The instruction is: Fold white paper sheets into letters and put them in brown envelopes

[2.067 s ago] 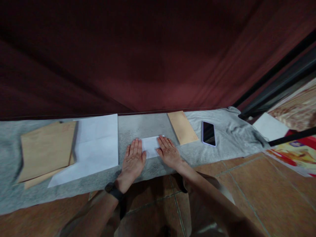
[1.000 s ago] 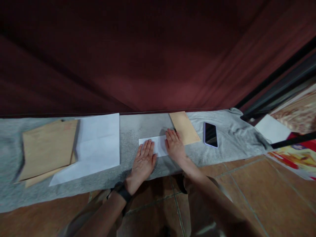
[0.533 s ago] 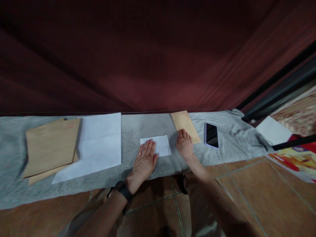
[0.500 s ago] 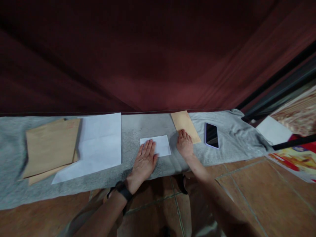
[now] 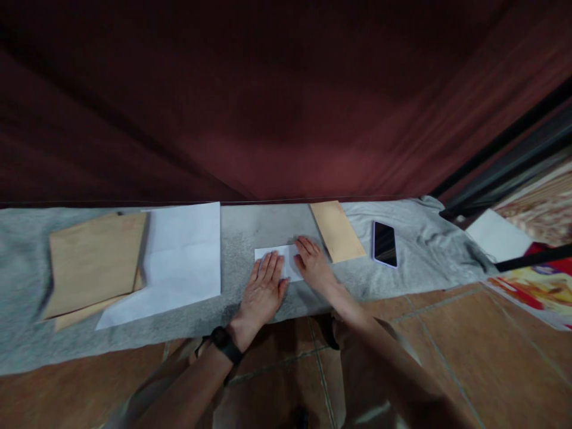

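Observation:
A small white folded sheet of paper (image 5: 289,262) lies on the grey cloth in front of me. My left hand (image 5: 264,287) rests flat on its left part, fingers stretched out and together. At the paper's right end lies my right hand (image 5: 311,262), its fingers extended over the edge and the thumb pointing inward. Just right of that hand is a brown envelope (image 5: 338,231), untouched and slanted. Neither hand grasps anything.
Larger white sheets (image 5: 185,262) and a stack of brown envelopes (image 5: 96,262) lie to the left. A phone (image 5: 385,244) is on the grey cloth (image 5: 243,226) at right. Behind stands a dark red curtain (image 5: 268,119); a colourful printed package (image 5: 536,292) is at far right.
My right hand has left the brown envelope and moved left onto the right end of the small white paper. My left hand has stayed in place on the paper.

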A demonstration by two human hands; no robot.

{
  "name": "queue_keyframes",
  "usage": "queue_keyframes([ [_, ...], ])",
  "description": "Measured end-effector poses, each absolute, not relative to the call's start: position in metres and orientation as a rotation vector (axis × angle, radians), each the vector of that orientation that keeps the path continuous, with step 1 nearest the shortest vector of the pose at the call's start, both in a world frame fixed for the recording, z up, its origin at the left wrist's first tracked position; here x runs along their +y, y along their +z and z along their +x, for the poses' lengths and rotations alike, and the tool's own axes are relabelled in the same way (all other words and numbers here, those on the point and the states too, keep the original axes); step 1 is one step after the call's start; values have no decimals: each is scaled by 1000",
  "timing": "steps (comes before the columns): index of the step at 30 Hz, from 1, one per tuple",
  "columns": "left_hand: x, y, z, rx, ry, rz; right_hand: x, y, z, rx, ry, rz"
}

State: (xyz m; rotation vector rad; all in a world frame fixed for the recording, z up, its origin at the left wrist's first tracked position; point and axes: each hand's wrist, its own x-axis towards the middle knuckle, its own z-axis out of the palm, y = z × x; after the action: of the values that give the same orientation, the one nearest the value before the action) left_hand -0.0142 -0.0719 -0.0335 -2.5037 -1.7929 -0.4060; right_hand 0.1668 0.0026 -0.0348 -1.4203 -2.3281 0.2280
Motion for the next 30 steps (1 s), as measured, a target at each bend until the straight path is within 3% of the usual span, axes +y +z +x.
queue_keyframes([
  [22, -70, -30, -15, -1821, -374, -2541, -3, -29, 154, -2411, 313, -1381],
  [30, -66, -39, -17, -2041, -435, -2400, 4, -26, 159, -2362, 424, -1382],
])
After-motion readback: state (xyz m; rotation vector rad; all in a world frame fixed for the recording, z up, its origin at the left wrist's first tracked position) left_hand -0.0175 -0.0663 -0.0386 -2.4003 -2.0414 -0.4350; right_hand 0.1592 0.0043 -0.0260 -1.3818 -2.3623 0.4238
